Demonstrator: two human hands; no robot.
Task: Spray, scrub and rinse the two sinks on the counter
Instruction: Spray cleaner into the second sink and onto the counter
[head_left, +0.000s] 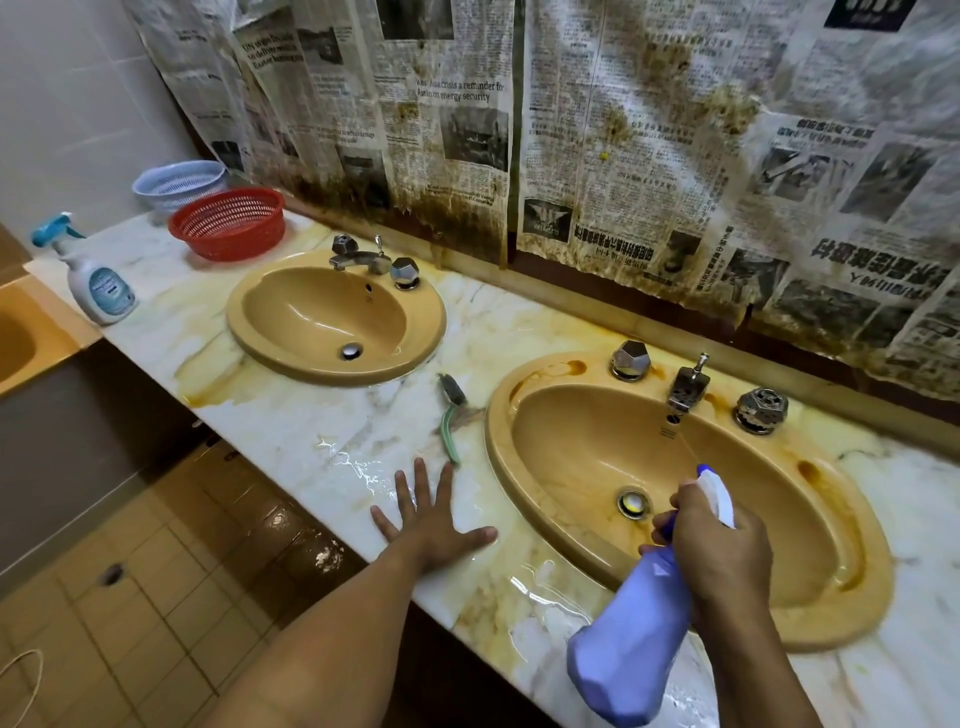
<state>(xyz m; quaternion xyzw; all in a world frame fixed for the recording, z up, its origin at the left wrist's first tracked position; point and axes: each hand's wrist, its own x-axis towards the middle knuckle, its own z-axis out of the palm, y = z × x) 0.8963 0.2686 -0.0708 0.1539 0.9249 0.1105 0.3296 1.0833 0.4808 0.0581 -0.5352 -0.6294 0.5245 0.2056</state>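
Observation:
Two tan oval sinks are set in a stained marble counter (332, 457). The left sink (311, 322) sits farther away, the right sink (587, 457) close to me. My right hand (722, 551) grips the neck of a purple spray bottle (634, 649) over the right sink's front, its white nozzle aimed toward the faucet (687, 387), a finger on the trigger. My left hand (434, 519) rests flat with fingers spread on the wet counter between the sinks. A green-handled scrub brush (451, 410) lies on the counter just beyond that hand.
A white spray bottle with a blue trigger (93, 280) stands at the counter's left end. A red basket (228, 223) and a pale blue basket (179, 182) sit behind it. Stained newspaper (623, 130) covers the wall. The tiled floor (130, 597) lies below left.

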